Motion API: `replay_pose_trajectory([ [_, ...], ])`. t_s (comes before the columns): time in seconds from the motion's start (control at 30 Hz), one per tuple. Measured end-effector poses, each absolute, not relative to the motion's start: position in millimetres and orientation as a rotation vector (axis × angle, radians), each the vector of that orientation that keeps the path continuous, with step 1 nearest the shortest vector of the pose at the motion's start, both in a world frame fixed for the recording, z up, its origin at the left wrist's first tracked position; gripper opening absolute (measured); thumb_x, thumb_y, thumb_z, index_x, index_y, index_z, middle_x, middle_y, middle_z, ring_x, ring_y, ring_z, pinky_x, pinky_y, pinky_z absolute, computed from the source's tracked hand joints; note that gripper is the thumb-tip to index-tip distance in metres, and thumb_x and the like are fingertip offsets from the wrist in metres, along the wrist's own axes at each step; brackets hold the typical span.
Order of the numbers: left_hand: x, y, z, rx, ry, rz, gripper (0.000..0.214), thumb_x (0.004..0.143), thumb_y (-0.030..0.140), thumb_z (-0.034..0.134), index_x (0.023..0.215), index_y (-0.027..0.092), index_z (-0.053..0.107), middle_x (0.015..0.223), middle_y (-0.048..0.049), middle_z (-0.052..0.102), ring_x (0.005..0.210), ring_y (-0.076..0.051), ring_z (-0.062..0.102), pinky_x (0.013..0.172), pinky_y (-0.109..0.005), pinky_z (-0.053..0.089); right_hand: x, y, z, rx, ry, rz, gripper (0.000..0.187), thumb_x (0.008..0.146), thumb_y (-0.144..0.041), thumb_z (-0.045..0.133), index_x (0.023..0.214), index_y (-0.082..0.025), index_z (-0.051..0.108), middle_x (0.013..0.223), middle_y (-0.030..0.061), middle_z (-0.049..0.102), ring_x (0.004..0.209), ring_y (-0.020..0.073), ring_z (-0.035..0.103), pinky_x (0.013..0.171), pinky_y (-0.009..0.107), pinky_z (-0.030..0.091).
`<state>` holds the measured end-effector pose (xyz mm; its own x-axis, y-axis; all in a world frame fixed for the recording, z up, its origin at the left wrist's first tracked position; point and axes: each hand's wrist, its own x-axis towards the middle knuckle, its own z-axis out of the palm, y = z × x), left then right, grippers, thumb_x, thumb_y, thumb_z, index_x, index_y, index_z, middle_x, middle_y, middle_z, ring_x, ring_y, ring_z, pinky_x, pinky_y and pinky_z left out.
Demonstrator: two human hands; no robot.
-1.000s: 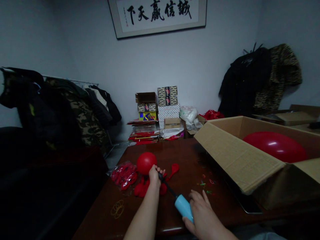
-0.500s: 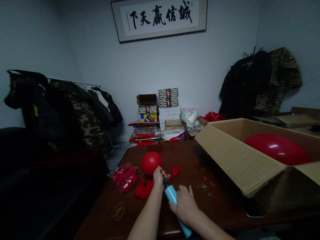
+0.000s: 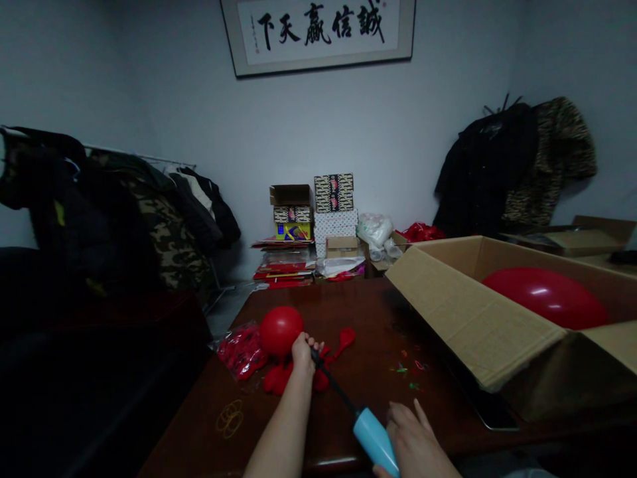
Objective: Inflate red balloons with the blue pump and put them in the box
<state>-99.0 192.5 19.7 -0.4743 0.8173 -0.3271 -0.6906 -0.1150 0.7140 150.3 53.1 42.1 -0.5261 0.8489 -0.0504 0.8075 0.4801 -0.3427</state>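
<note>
A partly inflated red balloon is at the far end of a hand balloon pump. My left hand is closed around the balloon's neck at the pump's black tip. From there a black rod runs to the pump's light blue barrel. My right hand grips that barrel near the table's front edge, its thumb under it and some fingers lifted. Limp red balloons lie beneath my left hand, and one more flat balloon is just beyond. The balloon's mouth is hidden by my fingers.
A clear bag of red balloons and yellowish rings lie at the left of the brown table. Small coloured bits are scattered on the right. An open cardboard box holding a big red balloon takes up the right side.
My right hand has drawn the blue barrel back toward me and right, exposing a long black rod. The inflated balloon and my left hand have shifted left.
</note>
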Motion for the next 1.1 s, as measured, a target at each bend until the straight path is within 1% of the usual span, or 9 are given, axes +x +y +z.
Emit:
replay_pose_trajectory([
  [0.1, -94.3, 192.5, 19.7, 0.170, 1.021, 1.793, 0.017, 0.078, 0.024, 0.046, 0.064, 0.020, 0.037, 0.044, 0.0092, 0.034, 0.034, -0.007, 0.035, 0.058, -0.032, 0.049, 152.2, 53.6, 47.3, -1.438, -2.568, 0.450, 0.053, 0.068, -0.047, 0.056, 0.105, -0.009, 0.062, 0.124, 0.0201, 0.051, 0.124, 0.0329, 0.035, 0.108, 0.050, 0.002],
  [0.23, -91.3, 191.0, 23.8, 0.208, 1.009, 1.789, 0.016, 0.078, 0.025, 0.047, 0.065, 0.020, 0.038, 0.045, 0.0089, 0.035, 0.036, -0.007, 0.037, 0.061, -0.034, 0.050, 147.4, 55.7, 49.1, -1.447, -2.541, 0.436, 0.051, 0.068, -0.045, 0.056, 0.104, -0.010, 0.062, 0.126, 0.0191, 0.049, 0.125, 0.0319, 0.034, 0.108, 0.048, 0.001],
  [0.43, -83.1, 189.5, 27.8, 0.254, 0.989, 1.765, 0.017, 0.078, 0.027, 0.049, 0.066, 0.020, 0.038, 0.047, 0.0087, 0.037, 0.037, -0.007, 0.038, 0.063, -0.036, 0.051, 126.1, 65.6, 55.8, -1.457, -2.477, 0.340, 0.049, 0.071, -0.045, 0.052, 0.105, -0.010, 0.062, 0.120, 0.0167, 0.053, 0.122, 0.0311, 0.036, 0.108, 0.047, 0.001],
  [0.63, -72.2, 188.7, 27.8, 0.333, 0.961, 1.730, 0.017, 0.079, 0.030, 0.048, 0.068, 0.020, 0.039, 0.047, 0.0079, 0.039, 0.038, -0.007, 0.040, 0.060, -0.033, 0.050, 97.8, 91.3, 55.5, -1.435, -2.442, 0.252, 0.048, 0.073, -0.047, 0.049, 0.100, -0.010, 0.064, 0.117, 0.0163, 0.054, 0.118, 0.0310, 0.039, 0.108, 0.046, 0.004],
  [0.83, -68.6, 188.5, 22.9, 0.414, 0.977, 1.739, 0.021, 0.074, 0.035, 0.055, 0.069, 0.020, 0.040, 0.047, 0.0077, 0.040, 0.037, -0.008, 0.041, 0.055, -0.031, 0.048, 78.4, 105.8, 46.1, -1.463, -2.387, 0.261, 0.050, 0.074, -0.048, 0.049, 0.104, -0.010, 0.063, 0.118, 0.0151, 0.054, 0.119, 0.0297, 0.039, 0.108, 0.045, 0.005],
  [0.93, -71.3, 192.1, 19.2, 0.416, 1.023, 1.778, 0.021, 0.074, 0.035, 0.054, 0.067, 0.020, 0.040, 0.044, 0.0084, 0.039, 0.035, -0.008, 0.039, 0.054, -0.031, 0.048, 78.9, 101.7, 42.8, -1.452, -2.390, 0.283, 0.050, 0.074, -0.049, 0.049, 0.104, -0.011, 0.062, 0.118, 0.0148, 0.054, 0.120, 0.0291, 0.038, 0.108, 0.045, 0.006],
  [1.1, -82.5, 199.2, 17.9, 0.377, 1.056, 1.806, 0.017, 0.077, 0.027, 0.047, 0.064, 0.020, 0.038, 0.042, 0.0083, 0.038, 0.033, -0.008, 0.038, 0.055, -0.032, 0.049, 102.5, 82.8, 34.5, -1.447, -2.408, 0.314, 0.049, 0.073, -0.048, 0.051, 0.104, -0.012, 0.063, 0.117, 0.0159, 0.055, 0.120, 0.0298, 0.039, 0.108, 0.046, 0.005],
])
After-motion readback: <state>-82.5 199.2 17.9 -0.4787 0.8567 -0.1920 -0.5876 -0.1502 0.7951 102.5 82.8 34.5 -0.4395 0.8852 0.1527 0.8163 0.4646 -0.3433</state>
